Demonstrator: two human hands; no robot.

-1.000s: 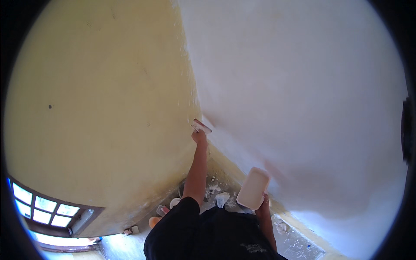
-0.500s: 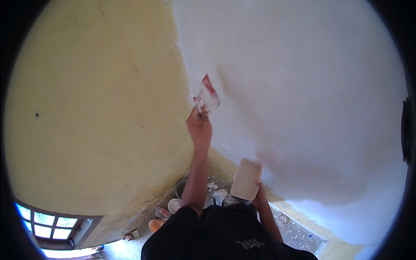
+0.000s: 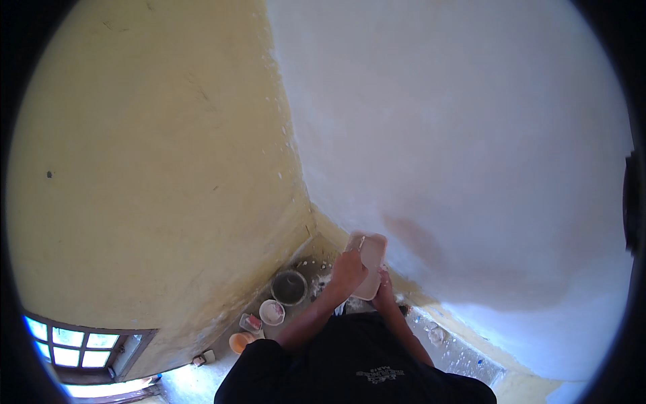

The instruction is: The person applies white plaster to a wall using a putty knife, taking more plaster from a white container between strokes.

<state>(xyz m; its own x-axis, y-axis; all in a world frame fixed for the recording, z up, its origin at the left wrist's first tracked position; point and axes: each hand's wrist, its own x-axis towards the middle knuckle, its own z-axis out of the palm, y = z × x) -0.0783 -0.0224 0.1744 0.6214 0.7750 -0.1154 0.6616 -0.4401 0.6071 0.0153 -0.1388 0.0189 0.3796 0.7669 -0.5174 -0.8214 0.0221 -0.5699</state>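
My left hand (image 3: 348, 271) is closed over a shallow rectangular tray (image 3: 374, 253) holding smooth, pale filler. The red-bladed putty knife seen in this hand earlier is mostly hidden by the hand and blurred against the tray. With its fingers wrapped round the near right edge, my right hand (image 3: 384, 291) supports the tray in front of my body. Beyond the tray rises a white-coated wall (image 3: 444, 135), meeting a yellow wall (image 3: 161, 148) at a corner edged with white smears.
On the floor to my left stand a dark bucket (image 3: 289, 288), a white tub (image 3: 272, 312), a small container with something red (image 3: 251, 323) and an orange bowl (image 3: 239, 342). A framed window (image 3: 84, 349) is at the lower left. White splatters mark the floor.
My left hand has come down from the white wall near the corner to the tray, bringing the putty knife. The tray has shifted slightly left and up in my right hand.
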